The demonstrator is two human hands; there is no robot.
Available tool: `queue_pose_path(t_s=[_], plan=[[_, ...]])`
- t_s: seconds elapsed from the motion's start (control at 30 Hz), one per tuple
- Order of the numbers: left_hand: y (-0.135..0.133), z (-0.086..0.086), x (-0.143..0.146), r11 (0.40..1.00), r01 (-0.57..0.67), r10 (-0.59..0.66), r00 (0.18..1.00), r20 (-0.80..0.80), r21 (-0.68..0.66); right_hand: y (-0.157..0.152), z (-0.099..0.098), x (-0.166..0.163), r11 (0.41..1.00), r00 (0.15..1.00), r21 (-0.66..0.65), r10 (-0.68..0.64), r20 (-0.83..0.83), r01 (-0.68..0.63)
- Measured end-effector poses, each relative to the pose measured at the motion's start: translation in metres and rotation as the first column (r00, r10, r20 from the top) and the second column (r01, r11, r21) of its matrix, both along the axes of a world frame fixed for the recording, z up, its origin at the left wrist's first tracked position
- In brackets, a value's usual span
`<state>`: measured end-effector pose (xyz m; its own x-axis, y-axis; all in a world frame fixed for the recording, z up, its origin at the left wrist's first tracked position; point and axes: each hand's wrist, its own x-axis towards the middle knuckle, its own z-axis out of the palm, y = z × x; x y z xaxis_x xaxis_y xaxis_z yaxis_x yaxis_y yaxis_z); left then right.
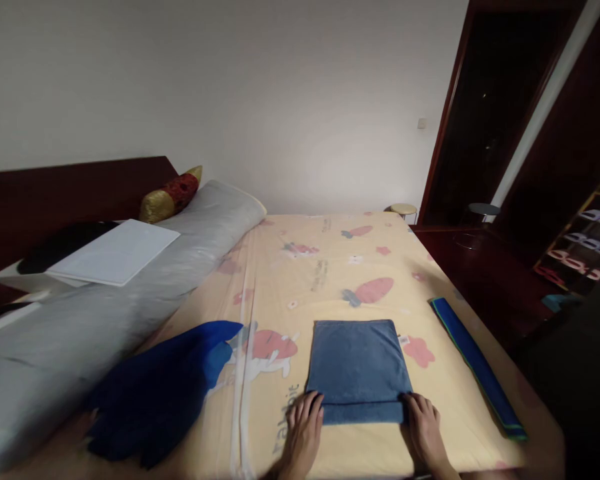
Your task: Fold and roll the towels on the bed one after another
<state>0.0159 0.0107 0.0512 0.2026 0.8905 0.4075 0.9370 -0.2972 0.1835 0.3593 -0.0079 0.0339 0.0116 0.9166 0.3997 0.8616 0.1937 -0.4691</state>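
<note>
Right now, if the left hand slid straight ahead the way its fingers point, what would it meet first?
The left hand already touches the folded blue towel at its near left corner; going on, it would probably run along the towel's left edge over the bedsheet.

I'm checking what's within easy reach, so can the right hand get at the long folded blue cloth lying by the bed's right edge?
Probably yes. The right hand rests at the folded blue towel's near corner, and only bare bedsheet lies between it and the long folded blue cloth. Nothing blocks the way.

Left hand (304, 425) and right hand (423, 427) press the near corners of a folded blue towel (357, 367) lying between them on the bed (330, 267).
</note>
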Motion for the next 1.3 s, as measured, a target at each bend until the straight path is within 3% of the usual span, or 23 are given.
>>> queue_pose_path(t_s=[0.13,0.3,0.43,0.63,0.8,0.97,1.13,1.3], plan=[[-0.011,-0.001,0.014,0.994,-0.033,0.039,0.998,-0.047,0.108,-0.010,-0.003,-0.016,0.999,0.996,0.039,-0.034,0.080,0.031],[-0.026,-0.013,0.041,0.975,0.211,-0.204,0.975,-0.085,0.077,-0.016,-0.004,-0.039,0.971,0.965,-0.035,0.239,0.108,-0.237],[-0.025,-0.016,0.038,0.972,0.234,-0.235,0.967,-0.098,-0.020,-0.016,-0.007,-0.032,0.952,0.943,-0.070,0.304,0.134,-0.297],[-0.007,-0.009,0.050,0.981,0.190,-0.188,0.980,0.062,-0.035,-0.003,0.001,-0.044,0.982,0.977,-0.018,0.188,0.103,-0.187],[0.010,-0.005,0.070,1.000,-0.014,0.015,0.988,0.156,-0.008,0.018,0.017,-0.065,0.997,0.987,-0.053,0.065,0.148,-0.058],[0.019,-0.004,0.048,1.000,-0.029,0.029,1.000,0.004,-0.003,0.030,0.021,-0.059,0.993,0.981,-0.085,0.098,0.166,-0.085],[0.021,-0.013,0.017,0.992,0.033,-0.013,0.986,-0.166,0.118,0.032,0.012,-0.042,0.986,0.972,-0.010,0.166,0.167,-0.167],[0.018,0.002,0.014,0.989,0.099,-0.077,0.980,-0.184,0.113,0.033,0.007,-0.031,0.971,0.961,-0.050,0.240,0.136,-0.235]])
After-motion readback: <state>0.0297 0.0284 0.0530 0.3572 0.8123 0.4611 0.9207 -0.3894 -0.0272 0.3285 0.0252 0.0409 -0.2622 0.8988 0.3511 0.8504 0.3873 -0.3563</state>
